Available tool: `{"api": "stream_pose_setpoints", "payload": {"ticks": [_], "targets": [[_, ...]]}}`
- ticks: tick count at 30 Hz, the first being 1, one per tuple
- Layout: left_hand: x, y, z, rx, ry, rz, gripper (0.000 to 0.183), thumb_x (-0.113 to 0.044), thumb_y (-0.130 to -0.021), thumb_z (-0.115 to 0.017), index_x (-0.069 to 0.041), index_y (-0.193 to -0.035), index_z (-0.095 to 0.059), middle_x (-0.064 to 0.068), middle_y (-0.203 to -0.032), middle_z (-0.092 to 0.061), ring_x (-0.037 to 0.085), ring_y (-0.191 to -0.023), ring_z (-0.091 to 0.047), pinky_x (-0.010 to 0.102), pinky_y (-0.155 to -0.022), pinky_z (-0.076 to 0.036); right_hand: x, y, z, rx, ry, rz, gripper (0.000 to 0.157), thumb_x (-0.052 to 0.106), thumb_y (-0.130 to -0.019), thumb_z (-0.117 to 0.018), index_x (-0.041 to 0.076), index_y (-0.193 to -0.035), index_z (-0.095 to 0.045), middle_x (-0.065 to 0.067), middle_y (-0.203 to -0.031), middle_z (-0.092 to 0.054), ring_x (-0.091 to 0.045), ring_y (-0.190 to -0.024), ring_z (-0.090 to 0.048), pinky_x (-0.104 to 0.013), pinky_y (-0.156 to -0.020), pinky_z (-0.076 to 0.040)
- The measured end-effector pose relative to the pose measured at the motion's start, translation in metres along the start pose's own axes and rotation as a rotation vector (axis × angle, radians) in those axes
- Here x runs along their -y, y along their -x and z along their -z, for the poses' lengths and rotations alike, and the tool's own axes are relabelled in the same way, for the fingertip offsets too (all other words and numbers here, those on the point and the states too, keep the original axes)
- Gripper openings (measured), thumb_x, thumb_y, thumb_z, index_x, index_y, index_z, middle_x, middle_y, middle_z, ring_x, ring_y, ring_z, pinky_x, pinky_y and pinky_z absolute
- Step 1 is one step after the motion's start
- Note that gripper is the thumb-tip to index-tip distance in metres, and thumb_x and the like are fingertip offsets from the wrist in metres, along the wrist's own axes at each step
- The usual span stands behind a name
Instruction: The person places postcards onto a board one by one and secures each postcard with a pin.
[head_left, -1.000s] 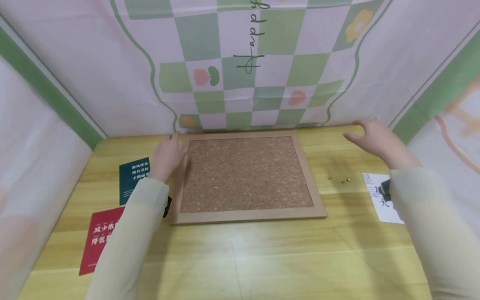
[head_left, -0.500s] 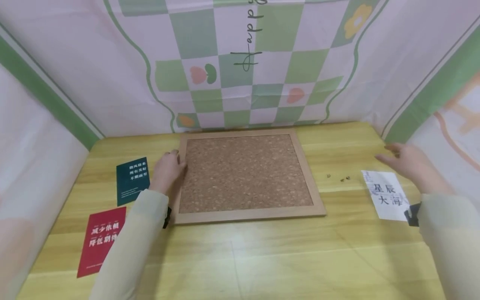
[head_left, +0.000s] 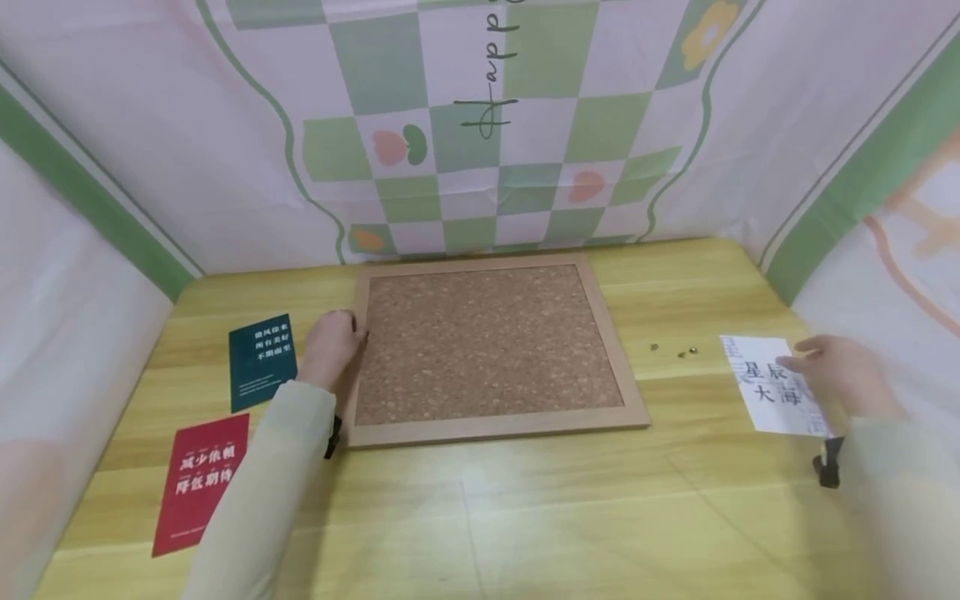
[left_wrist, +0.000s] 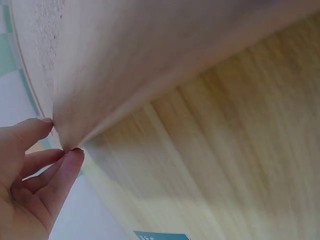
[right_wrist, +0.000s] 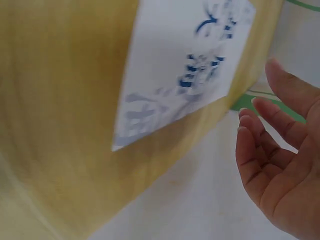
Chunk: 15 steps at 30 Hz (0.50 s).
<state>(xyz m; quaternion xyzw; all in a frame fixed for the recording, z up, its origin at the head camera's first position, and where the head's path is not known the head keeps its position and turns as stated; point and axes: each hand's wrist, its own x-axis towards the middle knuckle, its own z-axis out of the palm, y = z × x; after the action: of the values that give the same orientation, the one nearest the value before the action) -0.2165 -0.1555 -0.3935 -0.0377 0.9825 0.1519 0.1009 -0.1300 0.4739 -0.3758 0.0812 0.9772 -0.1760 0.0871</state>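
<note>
A cork board (head_left: pixel 487 342) in a light wooden frame lies on the table towards the back wall. My left hand (head_left: pixel 330 350) holds the frame's left side; in the left wrist view the thumb (left_wrist: pixel 35 131) is on its upper edge and the fingertips (left_wrist: pixel 74 157) meet its lower edge. Over at the right, my right hand (head_left: pixel 851 375) hovers at a white card (head_left: pixel 768 412) with black Chinese characters, covering its right part in the head view. The right wrist view has this hand's fingers (right_wrist: pixel 250 155) loosely bent, apart from the card, with nothing between them.
Several small brass-coloured pins (head_left: pixel 681 354) lie between board and white card. Left of the board are a dark green card (head_left: pixel 258 375) and a red card (head_left: pixel 198 508), partly behind the left sleeve. Patterned cloth (head_left: pixel 465 200) walls the wooden table (head_left: pixel 540 517) at back and sides.
My right hand has come from the table's back right corner forward to the white card. My left hand has slid slightly forward along the frame's left side, its fingers now closer around it.
</note>
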Motion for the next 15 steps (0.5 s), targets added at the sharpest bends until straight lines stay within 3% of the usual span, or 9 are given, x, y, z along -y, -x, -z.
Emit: {"api": "stream_pose_setpoints", "payload": {"ticks": [5, 8, 13, 15], "targets": [[0.004, 0.001, 0.000, 0.011, -0.001, -0.036, 0.025, -0.018, -0.098, -0.051, 0.003, -0.095, -0.063, 0.019, -0.091, -0.066, 0.023, -0.073, -0.057, 0.031, -0.059, -0.044, -0.018, 0.000, -0.018, 0.092, -0.147, -0.123, 0.079, 0.046, -0.092, -0.057, -0.022, -0.128, -0.036, -0.029, -0.087, -0.065, -0.021, -0.061, -0.064, -0.034, -0.053, -0.053], [0.006, 0.002, 0.001, 0.029, 0.021, -0.042, 0.025, -0.018, -0.099, -0.050, 0.002, -0.093, -0.063, 0.016, -0.084, -0.065, 0.021, -0.068, -0.054, 0.029, -0.056, -0.042, -0.022, 0.001, -0.021, 0.147, -0.182, -0.175, 0.087, 0.054, -0.090, -0.056, -0.021, -0.128, -0.036, -0.021, -0.085, -0.066, -0.019, -0.064, -0.063, -0.033, -0.055, -0.053], [0.008, 0.003, 0.002, 0.046, 0.054, -0.029, 0.025, -0.019, -0.099, -0.050, 0.002, -0.094, -0.063, 0.013, -0.079, -0.061, 0.020, -0.066, -0.052, 0.026, -0.053, -0.040, -0.022, 0.003, -0.019, 0.177, -0.124, -0.191, 0.090, 0.060, -0.089, -0.054, -0.022, -0.124, -0.042, -0.028, -0.092, -0.065, -0.020, -0.067, -0.061, -0.030, -0.057, -0.048], [0.008, 0.003, 0.002, 0.046, 0.057, -0.026, 0.025, -0.019, -0.099, -0.049, 0.002, -0.096, -0.063, 0.014, -0.081, -0.061, 0.020, -0.067, -0.052, 0.026, -0.054, -0.040, -0.022, 0.002, -0.018, 0.202, -0.112, -0.222, 0.086, 0.060, -0.088, -0.054, -0.021, -0.116, -0.050, -0.024, -0.086, -0.066, -0.020, -0.066, -0.061, -0.030, -0.057, -0.047]]}}
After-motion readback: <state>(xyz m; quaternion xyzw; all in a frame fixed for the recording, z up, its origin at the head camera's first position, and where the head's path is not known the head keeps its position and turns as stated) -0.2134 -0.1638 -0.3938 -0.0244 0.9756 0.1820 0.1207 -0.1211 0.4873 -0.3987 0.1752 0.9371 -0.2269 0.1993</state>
